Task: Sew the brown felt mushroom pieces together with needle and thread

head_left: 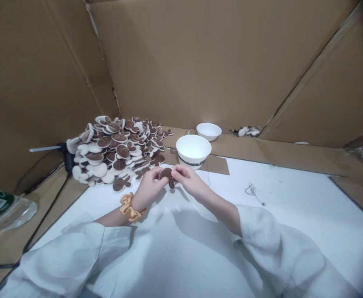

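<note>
A brown felt-like piece with rounded lobes (166,173) is held between both hands, just in front of the larger white bowl (193,150). My left hand (150,186), with an orange scrunchie (129,208) at its wrist, grips the piece from the left, fingers closed on it. From the right, my right hand (189,180) pinches its edge; anything small between those fingertips cannot be made out. A large heap of similar brown and white pieces (119,142) lies to the left, behind my left hand.
A smaller white bowl (209,131) stands behind the larger one. Tangled thin wire or thread (252,190) lies on the white tabletop (293,207) at right. A glue gun (67,156) with a black cable and a bottle (4,209) are at left. Cardboard walls (193,62) enclose the table.
</note>
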`<state>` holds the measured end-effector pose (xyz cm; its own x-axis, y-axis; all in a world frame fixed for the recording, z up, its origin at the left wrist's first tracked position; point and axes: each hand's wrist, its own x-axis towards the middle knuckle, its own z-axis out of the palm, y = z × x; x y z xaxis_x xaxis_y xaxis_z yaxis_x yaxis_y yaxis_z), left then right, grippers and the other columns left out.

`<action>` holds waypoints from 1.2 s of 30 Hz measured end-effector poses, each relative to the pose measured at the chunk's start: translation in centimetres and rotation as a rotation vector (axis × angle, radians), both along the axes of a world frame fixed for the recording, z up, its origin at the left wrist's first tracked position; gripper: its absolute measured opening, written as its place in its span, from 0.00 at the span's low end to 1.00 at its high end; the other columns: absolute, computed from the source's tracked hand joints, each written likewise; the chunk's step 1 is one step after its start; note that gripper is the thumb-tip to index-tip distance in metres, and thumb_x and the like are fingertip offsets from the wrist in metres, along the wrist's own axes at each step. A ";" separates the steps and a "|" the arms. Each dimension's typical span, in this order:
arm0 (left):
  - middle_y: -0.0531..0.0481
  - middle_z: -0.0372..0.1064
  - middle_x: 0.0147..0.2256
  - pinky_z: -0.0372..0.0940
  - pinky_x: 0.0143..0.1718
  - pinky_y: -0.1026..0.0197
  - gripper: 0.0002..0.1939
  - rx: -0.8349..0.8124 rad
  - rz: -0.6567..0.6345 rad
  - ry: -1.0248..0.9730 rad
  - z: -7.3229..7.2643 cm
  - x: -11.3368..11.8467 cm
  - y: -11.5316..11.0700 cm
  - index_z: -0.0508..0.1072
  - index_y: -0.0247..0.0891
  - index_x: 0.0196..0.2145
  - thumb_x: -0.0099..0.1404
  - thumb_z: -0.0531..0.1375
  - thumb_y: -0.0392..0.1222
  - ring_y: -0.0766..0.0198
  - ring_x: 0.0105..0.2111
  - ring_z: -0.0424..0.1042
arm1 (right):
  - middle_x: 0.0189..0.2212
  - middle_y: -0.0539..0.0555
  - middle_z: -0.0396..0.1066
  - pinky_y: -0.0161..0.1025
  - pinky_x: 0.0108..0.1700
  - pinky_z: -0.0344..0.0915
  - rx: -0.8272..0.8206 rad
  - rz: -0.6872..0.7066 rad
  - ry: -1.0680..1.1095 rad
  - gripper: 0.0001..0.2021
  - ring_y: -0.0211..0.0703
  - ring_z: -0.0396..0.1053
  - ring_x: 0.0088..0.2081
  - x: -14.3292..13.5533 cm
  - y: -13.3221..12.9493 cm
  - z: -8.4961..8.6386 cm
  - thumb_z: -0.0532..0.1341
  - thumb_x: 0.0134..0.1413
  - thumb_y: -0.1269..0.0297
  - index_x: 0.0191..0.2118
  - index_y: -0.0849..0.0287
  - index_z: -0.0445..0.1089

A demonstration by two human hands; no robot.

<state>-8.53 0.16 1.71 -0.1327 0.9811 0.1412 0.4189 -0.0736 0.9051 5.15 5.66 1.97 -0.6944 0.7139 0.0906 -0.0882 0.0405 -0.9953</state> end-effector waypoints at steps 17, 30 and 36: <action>0.52 0.65 0.24 0.58 0.31 0.65 0.06 0.039 0.033 -0.064 -0.1 0.1 -0.1 0.67 0.34 0.26 0.56 0.53 0.38 0.65 0.28 0.63 | 0.23 0.47 0.63 0.35 0.30 0.60 0.017 -0.006 -0.047 0.07 0.34 0.64 0.26 0.2 -0.2 0.5 0.55 0.53 0.63 0.30 0.59 0.56; 0.52 0.61 0.22 0.56 0.28 0.64 0.12 0.094 0.125 -0.090 -0.1 -0.4 0.3 0.63 0.36 0.20 0.59 0.49 0.39 0.65 0.26 0.60 | 0.26 0.48 0.66 0.34 0.29 0.60 -0.007 -0.018 -0.012 0.08 0.34 0.67 0.27 0.1 0.2 0.2 0.57 0.43 0.73 0.32 0.59 0.57; 0.48 0.67 0.36 0.61 0.37 0.62 0.14 0.201 0.092 -0.154 -0.7 -0.5 -0.1 0.63 0.39 0.45 0.62 0.53 0.43 0.63 0.35 0.67 | 0.24 0.46 0.65 0.32 0.28 0.57 0.012 -0.123 0.017 0.11 0.33 0.64 0.25 0.4 1.0 0.2 0.55 0.45 0.71 0.37 0.58 0.55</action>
<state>-9.06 0.11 1.04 -0.2550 0.9181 0.3034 0.2910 -0.2263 0.9296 5.58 6.71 2.18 -0.6001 0.7923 0.1102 -0.0984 0.0637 -0.9931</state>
